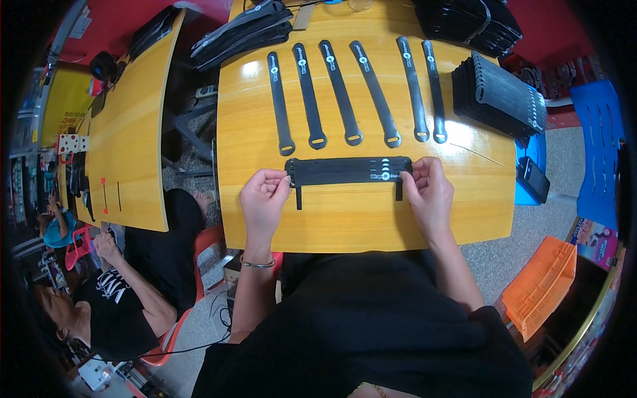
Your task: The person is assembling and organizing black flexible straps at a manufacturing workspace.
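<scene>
A small set of black straps (338,172) lies crosswise near the front of the wooden table (345,229), with white print toward its right end. My left hand (265,199) pinches its left end, where slotted tips show. At the opposite end, the thumb and fingers of my right hand (430,196) close on the straps. Two short black strips (299,198) stick out from under the set, one close to each hand. Beyond it several single black straps (342,96) are laid out in a spaced row, slotted ends toward me.
A thick stack of black straps (497,93) rests at the right edge, with a phone (533,179) on something blue beside it. More bundles (242,33) occupy the far corners. A thin stick (476,154) lies at right. Leftward, a seated person (119,305) works at another table (136,132). An orange crate (541,288) stands right.
</scene>
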The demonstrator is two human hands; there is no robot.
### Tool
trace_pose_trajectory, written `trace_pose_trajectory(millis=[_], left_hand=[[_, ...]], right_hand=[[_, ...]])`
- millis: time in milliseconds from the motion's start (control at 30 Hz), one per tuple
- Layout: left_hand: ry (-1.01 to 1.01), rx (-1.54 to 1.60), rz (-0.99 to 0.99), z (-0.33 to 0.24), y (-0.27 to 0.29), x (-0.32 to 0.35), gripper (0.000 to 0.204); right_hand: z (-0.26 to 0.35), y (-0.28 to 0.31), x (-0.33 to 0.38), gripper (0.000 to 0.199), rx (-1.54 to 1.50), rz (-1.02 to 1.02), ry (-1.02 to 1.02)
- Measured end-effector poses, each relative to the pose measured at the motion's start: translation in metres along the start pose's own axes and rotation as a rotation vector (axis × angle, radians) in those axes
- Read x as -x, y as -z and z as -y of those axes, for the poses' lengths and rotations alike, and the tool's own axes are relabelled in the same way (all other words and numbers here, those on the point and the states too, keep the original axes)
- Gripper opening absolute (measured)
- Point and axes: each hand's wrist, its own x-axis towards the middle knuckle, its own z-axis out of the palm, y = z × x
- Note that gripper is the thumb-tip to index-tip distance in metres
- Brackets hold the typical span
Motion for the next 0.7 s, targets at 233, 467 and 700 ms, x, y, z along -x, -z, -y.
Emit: trace_pose_trajectory(millis=[233, 467, 700], left_hand=[[-0.008, 0.018, -0.003, 0.000, -0.001, 0.000, 0.007], [-0.074, -0.021, -0.042, 0.008, -0.003, 0.001, 0.007], [-0.235, -0.184, -0.123, 0.004, -0.006, 0.006, 0.007]], right_hand=[[0.000, 0.001, 0.000, 0.025, 0.071, -0.031, 0.041], [0.000, 0.001, 0.001, 0.026, 0.062, -0.031, 0.050], [-0.002, 0.001, 0.003, 0.025, 0.032, -0.045, 0.051]])
